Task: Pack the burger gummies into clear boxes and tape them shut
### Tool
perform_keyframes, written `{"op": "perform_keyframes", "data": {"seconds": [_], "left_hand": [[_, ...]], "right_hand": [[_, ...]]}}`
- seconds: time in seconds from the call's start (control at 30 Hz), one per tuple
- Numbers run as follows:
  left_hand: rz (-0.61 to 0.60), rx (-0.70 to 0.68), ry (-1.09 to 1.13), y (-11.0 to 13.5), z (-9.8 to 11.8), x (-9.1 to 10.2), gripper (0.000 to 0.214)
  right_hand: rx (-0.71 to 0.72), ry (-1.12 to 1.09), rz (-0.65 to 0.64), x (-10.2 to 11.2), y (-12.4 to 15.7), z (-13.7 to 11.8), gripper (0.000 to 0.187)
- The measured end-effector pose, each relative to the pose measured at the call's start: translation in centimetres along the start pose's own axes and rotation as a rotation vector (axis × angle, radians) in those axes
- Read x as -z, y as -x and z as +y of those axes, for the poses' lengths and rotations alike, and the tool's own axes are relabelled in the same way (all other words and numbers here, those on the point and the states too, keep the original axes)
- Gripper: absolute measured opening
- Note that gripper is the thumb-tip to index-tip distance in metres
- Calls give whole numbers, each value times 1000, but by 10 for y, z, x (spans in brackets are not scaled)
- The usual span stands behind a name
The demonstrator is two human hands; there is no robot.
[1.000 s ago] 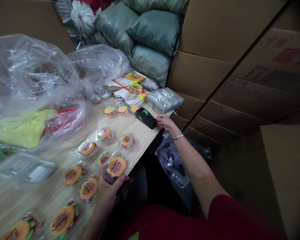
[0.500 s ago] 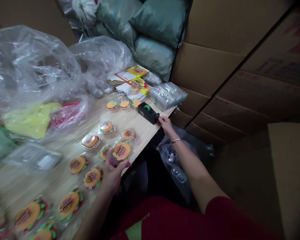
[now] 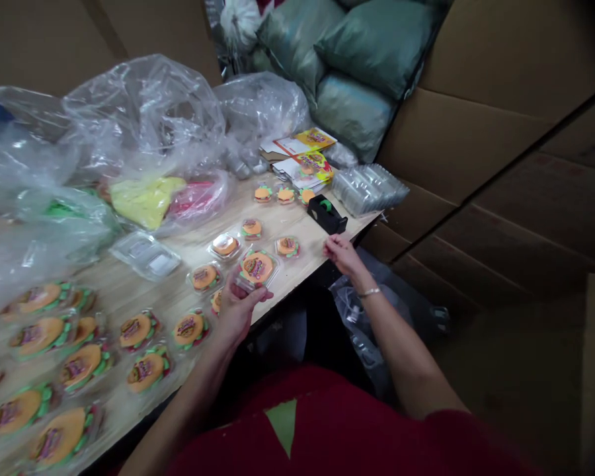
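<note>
My left hand (image 3: 238, 311) is closed round the edge of a clear plastic clamshell box (image 3: 258, 266) with a toy burger inside, tilted up above the table's front edge. My right hand (image 3: 343, 254) has its thumb and fingers pinched together just in front of a black tape dispenser (image 3: 327, 215) with a green core. What the pinch holds, if anything, is too small to make out. Close to the held box lie more boxed burgers, such as one boxed burger (image 3: 288, 246) to its right and another boxed burger (image 3: 225, 245) to its left.
Several boxed burgers (image 3: 146, 370) cover the left of the wooden table (image 3: 178, 238). Behind are an empty plastic blister (image 3: 146, 254), large clear bags (image 3: 143, 119) and printed cards (image 3: 305, 168). Nested clear shells (image 3: 369, 188) stand at the right corner; cartons (image 3: 466, 139) rise beyond.
My right hand has pulled back from the tape dispenser's front end towards me. My left hand still holds the boxed burger, now tilted more towards me. The view has swung left.
</note>
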State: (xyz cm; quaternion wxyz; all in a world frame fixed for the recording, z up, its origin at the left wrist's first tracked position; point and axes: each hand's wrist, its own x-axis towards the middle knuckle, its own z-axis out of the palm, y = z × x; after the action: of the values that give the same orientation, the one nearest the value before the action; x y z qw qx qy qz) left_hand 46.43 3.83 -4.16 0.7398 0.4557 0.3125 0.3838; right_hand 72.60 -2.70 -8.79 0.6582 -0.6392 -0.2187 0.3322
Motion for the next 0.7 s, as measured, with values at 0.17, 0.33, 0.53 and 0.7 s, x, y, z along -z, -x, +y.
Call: {"op": "perform_keyframes", "data": {"seconds": [0.17, 0.33, 0.53, 0.7], "left_hand": [[-8, -18, 46, 3, -3, 1, 69], [-25, -50, 96, 8, -2, -1, 64], [-16, -69, 124, 13, -2, 2, 62], [7, -94, 122, 18, -3, 3, 58]], "right_hand": [[-66, -280, -550, -62, 83, -6, 39], [-27, -259, -589, -84, 102, -12, 40], [42, -81, -489, -91, 106, -16, 41], [164, 232, -347, -96, 112, -18, 32]]}}
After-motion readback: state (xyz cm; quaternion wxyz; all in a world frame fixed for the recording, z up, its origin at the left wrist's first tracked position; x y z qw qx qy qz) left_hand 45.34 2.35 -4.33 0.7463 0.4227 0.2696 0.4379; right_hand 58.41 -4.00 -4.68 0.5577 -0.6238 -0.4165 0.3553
